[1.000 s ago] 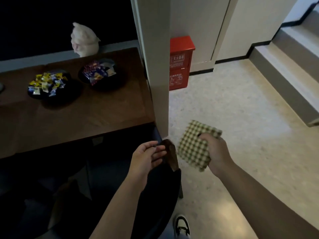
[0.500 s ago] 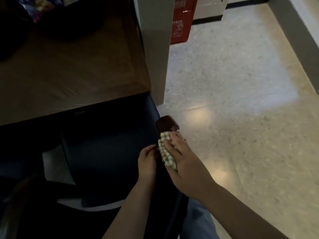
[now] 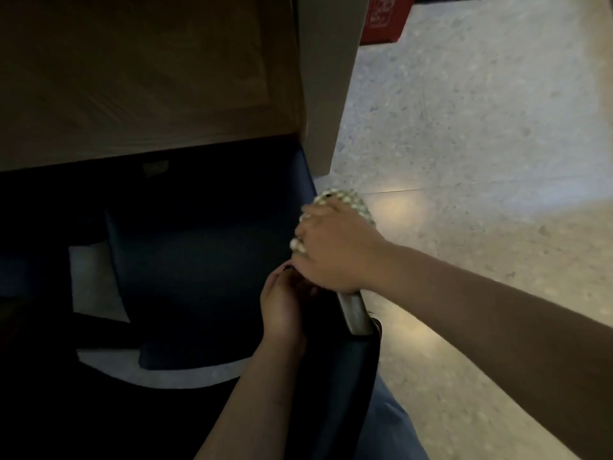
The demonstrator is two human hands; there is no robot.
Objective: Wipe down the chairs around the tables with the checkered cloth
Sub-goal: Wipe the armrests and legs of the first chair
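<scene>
From my feed I see both forearms bare, with no sleeve on either one as far up as the view reaches. The left hand [image 3: 282,303] has a dark-painted nail at one fingertip. The right hand [image 3: 335,250] has a dark nail at its far fingertip too. Below the forearms, a stretch of pale blue trouser leg [image 3: 391,426] shows at the lower edge.

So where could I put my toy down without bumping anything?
The wooden tabletop shows bare between its front edge and the pillar. The dark chair seat looks bare too, left of the armrest. It is crowded at that armrest, where the right hand presses the checkered cloth and the left hand holds on.
</scene>
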